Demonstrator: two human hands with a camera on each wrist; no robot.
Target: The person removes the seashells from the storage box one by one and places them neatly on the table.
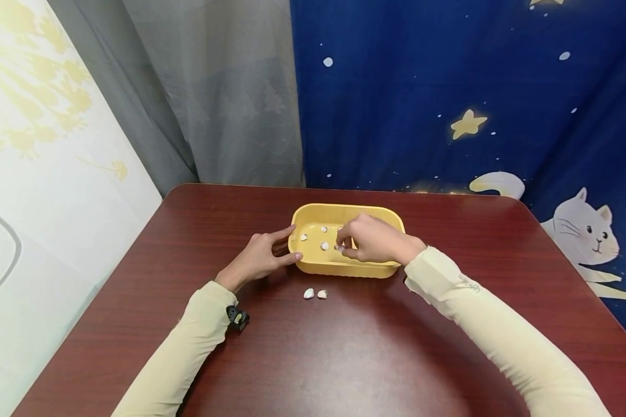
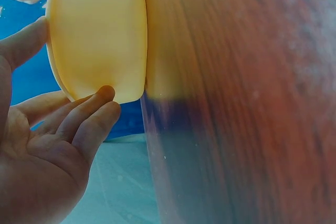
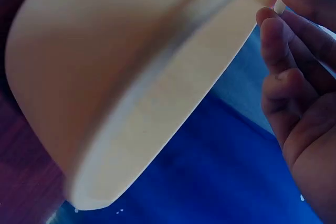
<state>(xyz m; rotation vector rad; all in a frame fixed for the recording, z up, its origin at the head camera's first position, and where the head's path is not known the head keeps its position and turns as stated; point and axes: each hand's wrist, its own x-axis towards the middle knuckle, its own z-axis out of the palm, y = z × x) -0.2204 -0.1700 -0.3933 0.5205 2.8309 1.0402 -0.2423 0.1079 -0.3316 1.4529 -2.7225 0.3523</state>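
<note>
A yellow plastic tub (image 1: 344,270) stands on the table with several small white pieces in it that look like shells (image 1: 324,246). My left hand (image 1: 255,259) holds the tub's left end, thumb and index finger at the rim. In the left wrist view, other fingers (image 2: 86,121) lie against the outer wall. Over the inside of the tub, my right hand (image 1: 372,238) pinches a small white shell (image 3: 279,7) between thumb and fingertips. On the table in front of the tub lie two more pieces, a left shell (image 1: 309,293) and a right shell (image 1: 322,294).
The dark red-brown wooden table (image 1: 396,359) has rounded far corners. Behind it hangs a blue curtain (image 1: 386,104) with stars and a white cat, beside a grey curtain (image 1: 229,104). A white patterned panel (image 1: 57,174) is at the left.
</note>
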